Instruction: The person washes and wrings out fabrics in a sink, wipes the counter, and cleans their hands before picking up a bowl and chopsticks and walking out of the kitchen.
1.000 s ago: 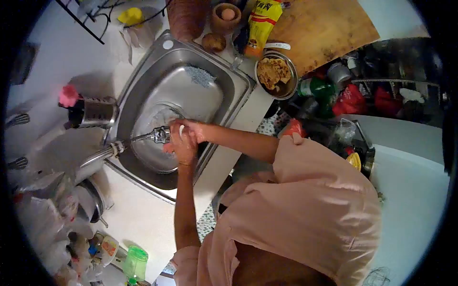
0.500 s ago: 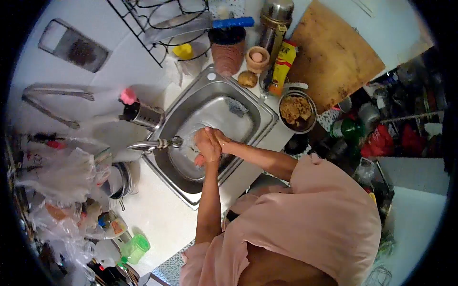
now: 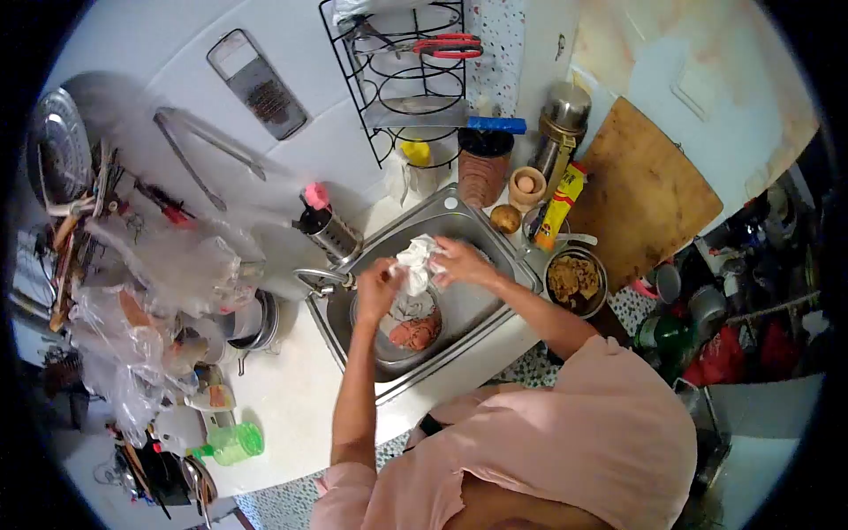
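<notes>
A crumpled white cloth (image 3: 418,265) hangs between my two hands above the steel sink (image 3: 477,305). My left hand (image 3: 380,287) pinches its left side, close to the faucet (image 3: 325,281). On the other side, the fingers of my right hand (image 3: 464,262) grip the cloth near its top right. Below, a round, see-through-looking bowl rests in the sink, partly hidden by the hands. It holds a pinkish-orange lump (image 3: 415,332) and some greyish, crumpled material; I cannot tell exactly what these are.
Behind the sink stand a utensil holder (image 3: 331,231), a black wire rack (image 3: 415,84) and a steel flask (image 3: 565,110). A bowl of brown food (image 3: 574,279) and a wooden cutting board (image 3: 649,190) are at the right. Pots (image 3: 256,320) and a green bottle (image 3: 234,444) stand left.
My hands were pressed together over the sink by the faucet; now they are apart, holding up the white cloth. The camera view has shifted, so the sink appears lower and further right.
</notes>
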A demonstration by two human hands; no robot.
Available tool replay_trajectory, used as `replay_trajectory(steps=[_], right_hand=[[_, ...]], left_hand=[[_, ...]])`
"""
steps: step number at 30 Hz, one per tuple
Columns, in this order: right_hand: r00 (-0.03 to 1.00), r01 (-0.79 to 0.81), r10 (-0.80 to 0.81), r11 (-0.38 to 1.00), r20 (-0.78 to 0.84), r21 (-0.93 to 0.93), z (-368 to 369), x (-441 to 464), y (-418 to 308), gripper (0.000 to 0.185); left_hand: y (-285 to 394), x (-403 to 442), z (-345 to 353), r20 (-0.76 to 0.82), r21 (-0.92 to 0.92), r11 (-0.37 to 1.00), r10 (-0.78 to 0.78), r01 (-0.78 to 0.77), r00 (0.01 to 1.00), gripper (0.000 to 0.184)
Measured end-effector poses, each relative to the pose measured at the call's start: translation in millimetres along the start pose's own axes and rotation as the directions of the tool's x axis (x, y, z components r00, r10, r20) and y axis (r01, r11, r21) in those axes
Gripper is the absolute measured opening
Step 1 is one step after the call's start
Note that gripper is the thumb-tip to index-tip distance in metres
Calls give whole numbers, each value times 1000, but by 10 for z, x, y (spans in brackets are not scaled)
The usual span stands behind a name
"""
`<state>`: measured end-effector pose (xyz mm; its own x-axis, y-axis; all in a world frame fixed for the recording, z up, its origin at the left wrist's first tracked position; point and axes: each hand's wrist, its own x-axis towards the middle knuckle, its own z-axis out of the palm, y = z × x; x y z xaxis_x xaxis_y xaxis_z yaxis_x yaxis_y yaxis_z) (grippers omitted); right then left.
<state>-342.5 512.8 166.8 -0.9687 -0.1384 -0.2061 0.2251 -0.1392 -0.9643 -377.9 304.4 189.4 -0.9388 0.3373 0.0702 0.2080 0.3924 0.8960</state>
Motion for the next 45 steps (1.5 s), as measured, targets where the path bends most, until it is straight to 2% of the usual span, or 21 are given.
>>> replay_trajectory(steps=[1, 4, 5, 6, 7, 8, 10, 13, 15, 17, 19, 21, 23, 26, 29, 33, 37, 39, 41, 43, 45], right_hand=[[994, 105, -109, 962, -1, -250, -121, -20, -177, 37], [974, -174, 24, 716, -225, -676, -297, -208, -903, 39], [950, 257, -311, 798, -9, -545, -754, 78, -391, 29], [944, 201, -304, 835, -126, -512, -694, -73, -767, 24], [887, 202, -253, 965, -386, -168, -508, -265, -1105, 24], [884, 275, -256, 961, -391, -9, -644, -206, -1161, 24], [888, 410, -344, 892, -304, 188, -853, -188, -1359, 24], [770, 626, -624, 779, -130, -28, -767, -462, -1957, 24], [761, 648, -531, 645, 374, -404, -1001, -470, -2069, 27], [823, 505, -327, 795, 464, -337, -835, -451, -2110, 41], [853, 500, -430, 835, 296, -231, -435, -451, -2232, 62], [824, 566, -524, 767, 214, -301, 1, -346, -2229, 69], [639, 742, -753, 553, 153, -379, 351, -43, -2047, 63], [607, 591, -793, 498, -57, -635, 563, 54, -2073, 58], [595, 601, -804, 444, 2, -664, 281, 207, -1920, 43], [758, 624, -651, 703, 46, -342, -274, -29, -2248, 19], [581, 741, -814, 516, 26, -430, -463, -142, -2924, 16], [589, 711, -807, 492, 42, -502, -538, -126, -3322, 12], [254, 777, -941, 61, 225, -626, -641, 88, -3811, 15], [418, 663, -899, 205, 130, -720, -770, 351, -4308, 18], [455, 624, -871, 162, 187, -765, -1179, 870, -4578, 19]], left_hand=[[94, 51, -131, 41, 133, 991, 5, -10, 999, 23], [525, 170, -526, -41, 93, 976, 203, -199, 978, 12], [802, 170, -693, -13, -74, 986, 150, -151, 989, 11], [952, 196, -830, -46, -205, 968, 141, -147, 989, 13], [1068, 220, -950, -80, -327, 932, 139, -158, 987, 14], [1207, 258, -1042, -113, -452, 884, 75, -118, 991, 13], [1274, 349, -1165, -143, -572, 815, 11, -92, 990, 13], [1373, 547, -1340, -204, -627, 767, 13, -140, 979, 15], [1609, 578, -1386, -341, -602, 763, 22, -237, 940, 16], [1811, 585, -1267, -318, -588, 782, 12, -208, 948, 18], [1970, 673, -1070, -47, 52, 939, 342, -339, 939, 20], [1998, 797, -845, 32, 89, 913, 398, -399, 917, 20], [2091, 838, -766, 122, 138, 873, 453, -467, 883, 19], [2309, 702, -817, -16, 317, 822, 503, -473, 864, 23], [2284, 715, -1062, -230, 247, 849, 519, -466, 823, 23], [2266, 768, -1507, -197, 244, 863, 490, -442, 849, 26], [2483, 1016, -1718, -218, 266, 861, 492, -434, 843, 27], [2811, 1256, -1853, -208, 435, 760, 606, -483, 768, 28], [3080, 1781, -2046, -199, 553, 631, 733, -543, 650, 33], [3330, 2407, -2103, -276, 719, 501, 842, -481, 464, 33], [3589, 2396, -1781, -299, 468, 802, 539, -371, 787, 52]])
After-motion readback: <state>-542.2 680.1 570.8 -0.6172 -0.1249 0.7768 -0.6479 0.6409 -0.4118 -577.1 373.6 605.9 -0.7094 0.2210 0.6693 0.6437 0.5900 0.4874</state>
